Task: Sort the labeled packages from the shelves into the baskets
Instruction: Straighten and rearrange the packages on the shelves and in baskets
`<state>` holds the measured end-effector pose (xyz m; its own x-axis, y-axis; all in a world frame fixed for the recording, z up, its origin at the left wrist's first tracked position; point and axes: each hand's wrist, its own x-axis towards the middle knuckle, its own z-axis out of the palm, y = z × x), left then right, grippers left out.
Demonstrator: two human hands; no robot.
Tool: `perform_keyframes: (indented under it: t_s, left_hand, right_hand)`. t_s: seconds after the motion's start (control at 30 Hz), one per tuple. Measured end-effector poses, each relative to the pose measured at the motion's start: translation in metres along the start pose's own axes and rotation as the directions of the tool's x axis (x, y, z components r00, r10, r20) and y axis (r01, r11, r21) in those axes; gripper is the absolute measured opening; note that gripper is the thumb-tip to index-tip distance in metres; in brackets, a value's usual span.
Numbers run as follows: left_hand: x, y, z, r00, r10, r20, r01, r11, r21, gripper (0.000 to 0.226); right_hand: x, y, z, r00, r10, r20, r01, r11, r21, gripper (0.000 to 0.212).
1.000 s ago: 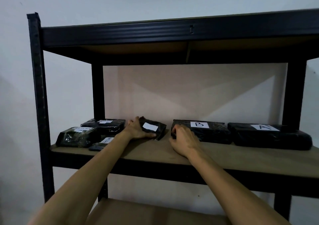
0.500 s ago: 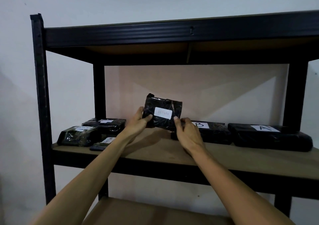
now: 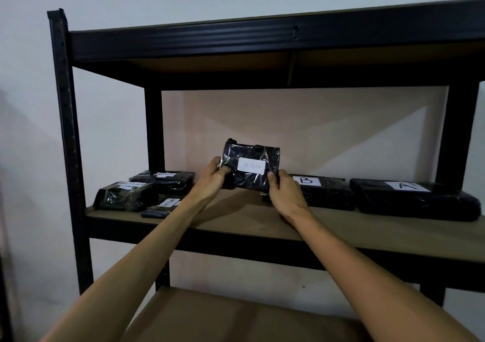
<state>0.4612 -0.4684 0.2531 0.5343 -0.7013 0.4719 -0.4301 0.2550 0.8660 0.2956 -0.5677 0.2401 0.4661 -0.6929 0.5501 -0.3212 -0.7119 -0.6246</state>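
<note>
A small black plastic-wrapped package [image 3: 250, 167] with a white label reading RETURN is held upright above the middle shelf [image 3: 252, 217]. My left hand [image 3: 214, 177] grips its left edge and my right hand [image 3: 284, 192] pinches its lower right corner. On the shelf to the right lie a black package labeled B [image 3: 324, 190] and one labeled A [image 3: 414, 198]. At the left of the shelf lie three more black labeled packages [image 3: 123, 196], one [image 3: 165, 180] behind and a small one [image 3: 162, 206] in front. No baskets are in view.
The black metal shelving frame has a post [image 3: 67, 131] at the left and an upper shelf [image 3: 262, 39] overhead. A lower wooden shelf [image 3: 236, 318] lies below my arms. A pale wall stands behind.
One second ago the RETURN package lay on the shelf under my left hand, my right hand at the B package. Both hands have since lifted the RETURN package upright, label facing me.
</note>
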Motion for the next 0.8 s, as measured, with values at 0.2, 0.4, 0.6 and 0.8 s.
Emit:
perform_keyframes:
  t_s: [0.2,0.4,0.6,0.8]
  left_hand:
    - [0.014,0.002,-0.04,0.955,0.207,-0.214,-0.087,0.882,0.463,0.041]
    - [0.024,-0.011,-0.1,0.971,0.19,-0.147,-0.022,0.678,0.734,0.045]
    - [0.029,-0.028,-0.14,0.991,0.085,-0.105,0.036,0.582,0.812,0.052]
    - [0.035,-0.038,-0.161,0.991,0.075,-0.113,0.061,0.499,0.865,0.051]
  right_hand:
    - [0.032,-0.017,0.011,0.992,0.122,0.038,-0.111,0.971,-0.212,0.043]
    - [0.051,-0.041,0.042,0.966,0.202,0.161,-0.124,0.909,-0.397,0.045]
    - [0.05,-0.042,0.072,0.959,0.198,0.203,-0.034,0.792,-0.61,0.043]
    - [0.051,-0.031,0.075,0.974,0.146,0.175,0.027,0.689,-0.724,0.048]
